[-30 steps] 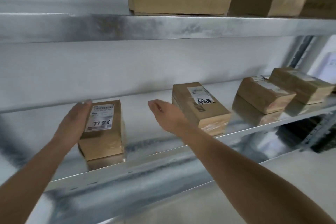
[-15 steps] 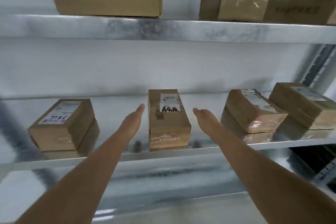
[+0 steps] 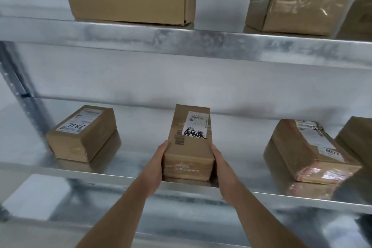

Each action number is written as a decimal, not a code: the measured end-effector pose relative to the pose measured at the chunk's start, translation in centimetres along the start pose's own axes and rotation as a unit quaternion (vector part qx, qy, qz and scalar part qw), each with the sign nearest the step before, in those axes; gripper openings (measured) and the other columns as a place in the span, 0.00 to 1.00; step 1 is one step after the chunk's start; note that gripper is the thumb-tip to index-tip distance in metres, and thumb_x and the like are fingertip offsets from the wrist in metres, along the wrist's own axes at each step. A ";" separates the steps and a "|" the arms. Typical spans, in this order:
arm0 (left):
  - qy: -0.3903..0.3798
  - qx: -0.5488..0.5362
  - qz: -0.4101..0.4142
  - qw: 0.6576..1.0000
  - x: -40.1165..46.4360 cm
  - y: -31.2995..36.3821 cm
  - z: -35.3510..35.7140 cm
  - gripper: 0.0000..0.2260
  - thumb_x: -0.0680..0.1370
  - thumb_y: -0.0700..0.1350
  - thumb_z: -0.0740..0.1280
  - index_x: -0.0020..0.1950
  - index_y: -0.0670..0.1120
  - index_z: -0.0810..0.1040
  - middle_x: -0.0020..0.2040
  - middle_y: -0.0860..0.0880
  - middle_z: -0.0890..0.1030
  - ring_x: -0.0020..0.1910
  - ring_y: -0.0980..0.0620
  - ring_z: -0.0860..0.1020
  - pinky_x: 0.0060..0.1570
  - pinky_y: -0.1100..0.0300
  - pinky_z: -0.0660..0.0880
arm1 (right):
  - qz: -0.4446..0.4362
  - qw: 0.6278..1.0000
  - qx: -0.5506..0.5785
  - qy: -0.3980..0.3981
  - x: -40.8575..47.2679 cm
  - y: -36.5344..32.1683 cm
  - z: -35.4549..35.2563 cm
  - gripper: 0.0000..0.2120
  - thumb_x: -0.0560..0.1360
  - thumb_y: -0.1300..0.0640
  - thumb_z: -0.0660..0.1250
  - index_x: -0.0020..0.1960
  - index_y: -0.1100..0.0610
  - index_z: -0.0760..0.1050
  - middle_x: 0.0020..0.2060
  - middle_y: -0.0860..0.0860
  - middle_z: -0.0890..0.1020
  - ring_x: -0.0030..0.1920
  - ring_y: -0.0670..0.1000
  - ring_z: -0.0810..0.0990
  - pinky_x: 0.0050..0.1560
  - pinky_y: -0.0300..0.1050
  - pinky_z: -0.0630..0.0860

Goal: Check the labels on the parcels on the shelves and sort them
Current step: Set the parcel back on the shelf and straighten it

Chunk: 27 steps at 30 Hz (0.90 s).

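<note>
One parcel (image 3: 190, 143), the middle one on the lower shelf (image 3: 120, 175), sits clasped between left hand (image 3: 159, 159) and right hand (image 3: 219, 160) with label up; parcels left (image 3: 80, 133) and right (image 3: 308, 151) of it lie untouched, so sorting looks barely begun.

Brown parcels (image 3: 190, 143), silver-grey shelf (image 3: 201, 46)

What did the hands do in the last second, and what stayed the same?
The left hand left the left parcel; then both hands closed in on the middle parcel, the right hand on its other side. All parcels remain on the shelf.
</note>
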<state>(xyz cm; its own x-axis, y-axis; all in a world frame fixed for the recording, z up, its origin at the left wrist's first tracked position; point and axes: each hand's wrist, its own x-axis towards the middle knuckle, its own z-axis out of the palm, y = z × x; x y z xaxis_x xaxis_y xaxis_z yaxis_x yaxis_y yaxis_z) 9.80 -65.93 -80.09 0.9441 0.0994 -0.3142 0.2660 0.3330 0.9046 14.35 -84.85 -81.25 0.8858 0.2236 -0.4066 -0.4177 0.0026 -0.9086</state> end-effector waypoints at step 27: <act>-0.021 0.042 0.025 0.999 1.1 -1.0 -1.1 0.18 0.87 0.49 0.52 0.65 0.50 0.81 0.56 0.48 0.86 0.51 0.52 0.84 0.43 0.59 0.80 | -0.094 0.993 0.051 -0.059 -1.7 0.1 -2.2 0.17 0.81 0.52 0.63 0.70 0.46 0.73 0.56 0.49 0.86 0.49 0.47 0.85 0.52 0.47 0.77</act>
<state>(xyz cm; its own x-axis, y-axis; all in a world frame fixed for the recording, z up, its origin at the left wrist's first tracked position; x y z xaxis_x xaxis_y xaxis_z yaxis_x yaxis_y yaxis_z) 10.37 -65.13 -81.68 0.9638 0.0735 -0.2563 0.2312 0.2487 0.9406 13.21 -87.35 -80.79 0.9227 0.3222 -0.2115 -0.2713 0.1531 -0.9502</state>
